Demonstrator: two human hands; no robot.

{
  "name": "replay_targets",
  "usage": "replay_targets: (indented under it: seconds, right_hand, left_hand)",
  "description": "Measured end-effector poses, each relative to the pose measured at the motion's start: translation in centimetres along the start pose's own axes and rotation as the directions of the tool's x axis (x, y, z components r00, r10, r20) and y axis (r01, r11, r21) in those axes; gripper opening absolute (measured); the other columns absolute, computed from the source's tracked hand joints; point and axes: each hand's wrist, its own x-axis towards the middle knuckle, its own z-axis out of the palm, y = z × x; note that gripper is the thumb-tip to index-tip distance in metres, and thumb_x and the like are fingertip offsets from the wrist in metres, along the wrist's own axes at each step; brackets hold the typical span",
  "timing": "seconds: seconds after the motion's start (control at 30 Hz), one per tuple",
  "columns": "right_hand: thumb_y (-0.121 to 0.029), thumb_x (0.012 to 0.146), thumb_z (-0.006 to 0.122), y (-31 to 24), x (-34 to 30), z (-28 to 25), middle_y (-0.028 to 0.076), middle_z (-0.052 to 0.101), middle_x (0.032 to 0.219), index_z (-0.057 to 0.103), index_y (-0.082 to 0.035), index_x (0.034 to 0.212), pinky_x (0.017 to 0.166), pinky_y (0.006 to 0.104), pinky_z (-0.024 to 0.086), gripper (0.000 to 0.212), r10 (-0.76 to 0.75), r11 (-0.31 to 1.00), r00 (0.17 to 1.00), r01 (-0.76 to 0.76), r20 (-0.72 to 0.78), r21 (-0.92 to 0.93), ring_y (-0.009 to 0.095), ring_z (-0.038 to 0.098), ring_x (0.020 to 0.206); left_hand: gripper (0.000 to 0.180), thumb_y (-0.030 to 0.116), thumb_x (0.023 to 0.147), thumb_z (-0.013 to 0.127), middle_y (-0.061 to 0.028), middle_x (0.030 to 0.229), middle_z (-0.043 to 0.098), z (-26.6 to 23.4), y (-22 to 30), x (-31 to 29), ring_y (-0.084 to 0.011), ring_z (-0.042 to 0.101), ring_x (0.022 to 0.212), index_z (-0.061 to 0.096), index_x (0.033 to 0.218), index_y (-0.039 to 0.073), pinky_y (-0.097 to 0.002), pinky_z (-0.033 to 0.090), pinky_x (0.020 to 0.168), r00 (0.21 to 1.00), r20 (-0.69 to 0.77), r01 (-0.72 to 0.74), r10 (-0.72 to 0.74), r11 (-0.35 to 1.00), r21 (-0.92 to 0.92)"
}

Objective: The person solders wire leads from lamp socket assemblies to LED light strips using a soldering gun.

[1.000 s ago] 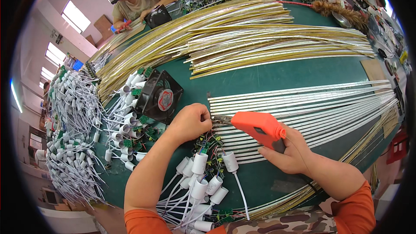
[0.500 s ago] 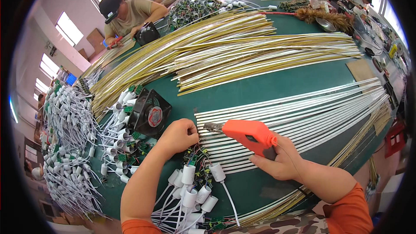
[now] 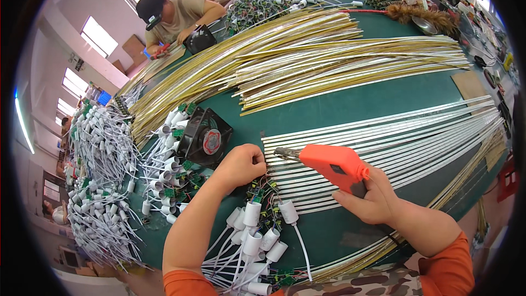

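Note:
My right hand grips a red soldering gun, its metal tip over the left ends of a row of thin white LED strips. A thin strand runs from the back of the gun past my wrist. My left hand is closed in a pinch at those strip ends, close to the tip; what its fingers hold is hidden. Just below it lie small circuit boards with thin coloured wires, joined to white cylindrical lamp caps with white cables.
A black square fan stands left of my left hand. Heaps of white lamp caps with cables cover the left side. Bundles of yellow and white strips lie across the far table. Another person works at the far left.
The whole view has shifted, so the scene sits a little farther right. Both hands and the soldering gun stay at the strip ends, with little visible change between them.

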Motion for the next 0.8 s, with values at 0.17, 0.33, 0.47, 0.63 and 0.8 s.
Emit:
replay_targets:
  seconds: [0.17, 0.33, 0.47, 0.63, 0.8]
  right_hand:
    - [-0.015, 0.082, 0.073, -0.3, 0.0, 0.1, 0.01, 0.064, 0.094, 0.056, -0.003, 0.127, 0.075, 0.0326, 0.049, 0.049, -0.001, 1.0, 1.0, 0.001, -0.011, -0.016, 0.021, 0.062, 0.081]
    - [-0.016, 0.082, 0.073, -0.3, 0.0, 0.0, 0.01, 0.064, 0.094, 0.055, -0.003, 0.128, 0.075, 0.0326, 0.049, 0.05, -0.017, 1.0, 1.0, 0.017, -0.018, -0.026, 0.021, 0.062, 0.081]
    - [-0.017, 0.082, 0.073, -0.4, 0.0, -0.3, 0.011, 0.065, 0.097, 0.055, -0.004, 0.129, 0.077, 0.0334, 0.05, 0.052, 0.018, 1.0, 1.0, -0.018, -0.008, 0.015, 0.023, 0.063, 0.084]
    - [-0.02, 0.084, 0.072, -0.4, 0.0, 0.0, 0.013, 0.066, 0.101, 0.054, -0.005, 0.13, 0.082, 0.0361, 0.05, 0.052, -0.008, 1.0, 1.0, 0.008, -0.005, -0.016, 0.026, 0.064, 0.09]
    - [-0.02, 0.083, 0.072, -0.4, -0.3, 0.0, 0.013, 0.066, 0.1, 0.054, -0.005, 0.129, 0.08, 0.0353, 0.05, 0.052, 0.046, 0.999, 0.999, -0.046, -0.006, -0.013, 0.025, 0.064, 0.088]
  left_hand:
    - [0.013, 0.009, 0.074, 0.068, -0.0091, 0.077, 0.062, -0.1, 0.1, -0.1, -0.0173, 0.059, 0.071, 0.064, 0.079, -0.002, -0.0305, 0.049, 0.068, 1.0, 0.009, 0.018, -0.018, 1.0, -0.001]
    - [0.012, 0.009, 0.077, 0.067, -0.0084, 0.078, 0.062, -0.3, 0.1, -0.1, -0.0163, 0.059, 0.074, 0.064, 0.081, -0.001, -0.0295, 0.049, 0.07, 1.0, 0.021, 0.003, -0.003, 1.0, -0.018]
    - [0.01, 0.007, 0.078, 0.069, -0.0083, 0.086, 0.062, -0.8, -0.7, -0.3, -0.0163, 0.06, 0.081, 0.066, 0.084, 0.0, -0.0289, 0.048, 0.075, 0.988, 0.08, -0.115, 0.13, 0.98, -0.165]
    - [0.011, 0.008, 0.078, 0.073, -0.0065, 0.089, 0.059, -1.2, -1.5, -0.6, -0.0186, 0.059, 0.087, 0.07, 0.088, 0.004, -0.0305, 0.048, 0.079, 0.949, 0.109, -0.295, 0.297, 0.955, -0.037]
    - [0.01, 0.012, 0.081, 0.07, -0.0106, 0.091, 0.059, -1.1, -1.8, -0.4, -0.0269, 0.059, 0.091, 0.068, 0.085, 0.003, -0.0348, 0.047, 0.083, 0.938, 0.161, -0.306, 0.307, 0.951, -0.031]
